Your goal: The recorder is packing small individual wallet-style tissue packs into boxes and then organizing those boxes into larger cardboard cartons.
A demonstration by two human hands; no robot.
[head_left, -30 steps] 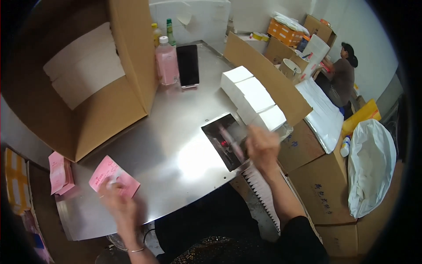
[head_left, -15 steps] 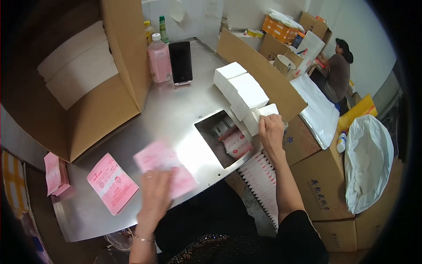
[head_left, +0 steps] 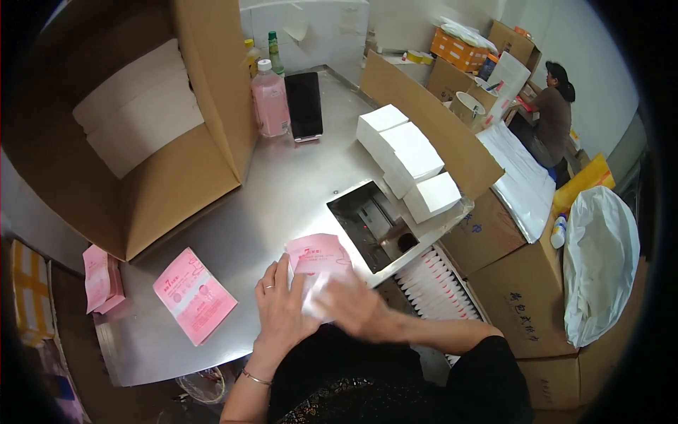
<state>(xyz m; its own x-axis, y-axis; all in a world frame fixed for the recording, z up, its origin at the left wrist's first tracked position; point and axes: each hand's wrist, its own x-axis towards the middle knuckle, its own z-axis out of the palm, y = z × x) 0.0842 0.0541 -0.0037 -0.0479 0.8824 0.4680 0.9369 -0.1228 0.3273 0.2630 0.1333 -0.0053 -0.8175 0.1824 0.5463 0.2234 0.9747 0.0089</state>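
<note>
My left hand (head_left: 284, 307) is over the table's near edge, its fingers closed on the side of a pink printed packet (head_left: 318, 249). My right hand (head_left: 364, 307), smeared by motion, is at the packet's lower part with a bright white wad, apparently folded tissues (head_left: 319, 290); its fingertips are blurred. Left of my hands lies a pile of flat pink packets (head_left: 194, 297) with a white band. Blocks of white folded tissues (head_left: 402, 150) stand in a row beyond the rectangular opening (head_left: 364, 205) in the metal table.
A large open carton (head_left: 169, 191) stands at the left. A bottle of pink liquid (head_left: 270, 99) and a dark phone (head_left: 304, 106) stand at the back. More pink packets (head_left: 101, 279) lie far left. Below the opening, a box holds red-edged packs (head_left: 436, 284). Another person (head_left: 551, 113) sits far right.
My right hand has come left from the tissue blocks to the packet. My left hand has moved the packet right. The pink packet inside the table opening has gone from sight.
</note>
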